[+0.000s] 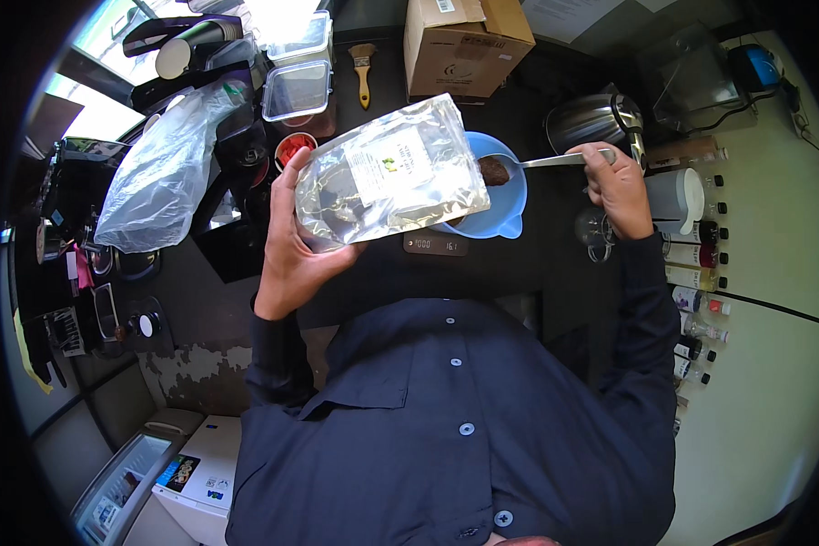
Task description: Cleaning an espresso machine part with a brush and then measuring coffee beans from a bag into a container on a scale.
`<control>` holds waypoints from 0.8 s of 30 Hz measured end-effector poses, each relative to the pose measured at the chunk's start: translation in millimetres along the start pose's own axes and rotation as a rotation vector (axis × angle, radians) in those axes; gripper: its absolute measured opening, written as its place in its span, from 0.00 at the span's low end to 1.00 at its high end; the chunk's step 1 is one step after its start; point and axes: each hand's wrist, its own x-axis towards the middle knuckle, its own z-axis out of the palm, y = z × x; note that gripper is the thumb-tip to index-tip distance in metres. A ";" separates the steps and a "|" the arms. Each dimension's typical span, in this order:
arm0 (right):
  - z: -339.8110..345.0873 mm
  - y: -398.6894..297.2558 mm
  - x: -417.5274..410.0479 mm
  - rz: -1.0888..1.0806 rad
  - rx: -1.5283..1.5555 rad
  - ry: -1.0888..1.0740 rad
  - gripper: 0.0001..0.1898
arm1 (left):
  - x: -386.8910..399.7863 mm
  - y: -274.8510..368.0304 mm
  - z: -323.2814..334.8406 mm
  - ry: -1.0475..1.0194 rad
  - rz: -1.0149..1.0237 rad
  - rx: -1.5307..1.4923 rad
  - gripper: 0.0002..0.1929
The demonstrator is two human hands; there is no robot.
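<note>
My left hand (297, 242) grips a shiny foil pouch (396, 174) with a label, tilted with one end over a light blue plastic bowl with a pouring lip (510, 205). My right hand (614, 184) holds the handle of a metal spoon (559, 161), its far end at the bowl. Dark brown granular stuff (494, 172) shows at the spoon's end; whether it lies in the spoon or the bowl I cannot tell. Part of the bowl is hidden under the pouch. A digital scale (435, 244) with a lit display shows at the bowl's near side.
A cardboard box (461, 58) and a flat brush (362, 75) lie beyond the bowl. Clear lidded containers (297, 91) and a plastic bag (160, 170) are at left. A steel kettle (590, 123), a glass vessel (592, 232) and several bottles (696, 256) stand at right.
</note>
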 end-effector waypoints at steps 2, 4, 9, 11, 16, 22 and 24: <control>21.7 -0.9 -6.1 -0.303 -0.336 -0.002 0.11 | 4.5 5.2 2.2 -0.003 0.015 -0.048 0.53; 44.3 -5.8 -14.1 -0.606 -0.673 -0.005 0.11 | 5.9 8.6 3.1 0.005 0.036 -0.121 0.53; 55.8 -26.4 -28.6 -0.541 -0.810 -0.116 0.09 | 5.8 12.1 3.5 0.031 0.003 -0.144 0.53; 47.3 -29.8 -32.0 -0.537 -0.790 -0.057 0.10 | 6.7 13.8 5.3 0.023 -0.004 -0.178 0.53; 31.8 -35.2 -42.0 -0.415 -0.564 0.096 0.13 | 7.4 11.3 6.7 0.022 0.014 -0.180 0.53; 28.2 -27.2 -47.0 -0.259 -0.215 0.126 0.17 | 8.6 12.1 10.4 0.009 0.017 -0.171 0.53; 27.7 -27.8 -48.6 -0.236 -0.192 0.137 0.17 | 9.1 12.8 10.9 0.003 0.008 -0.178 0.53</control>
